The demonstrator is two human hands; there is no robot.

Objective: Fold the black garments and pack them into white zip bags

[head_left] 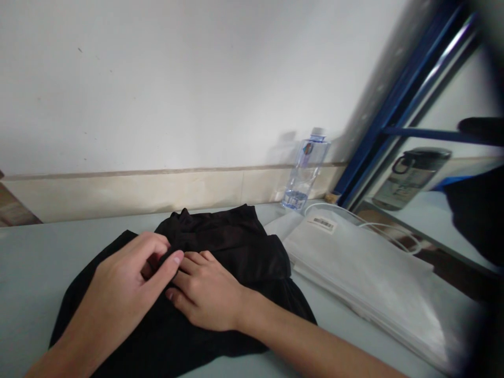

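Lying crumpled on the pale table point(35, 262), the black garment point(228, 241) sits near the front edge, its upper part bunched into folds toward the wall. Both hands rest on it — the left hand point(126, 283) pinches a fold of the dark cloth between thumb and curled fingers, while the right hand point(208, 294) lies flat on the fabric just beside it, fingers loosely extended and touching the left thumb, gripping nothing. To the right of the garment, just beside its edge, lies a stack of white bags point(366, 268) with cord handles and a barcode label on top. Behind the stack, against the wall, stands a clear plastic water bottle point(305, 173) — upright, capped, with only a little water at the bottom. Farther right, beyond a blue frame point(394, 100), a dark-lidded jug point(413, 176) stands; its contents cannot be told.
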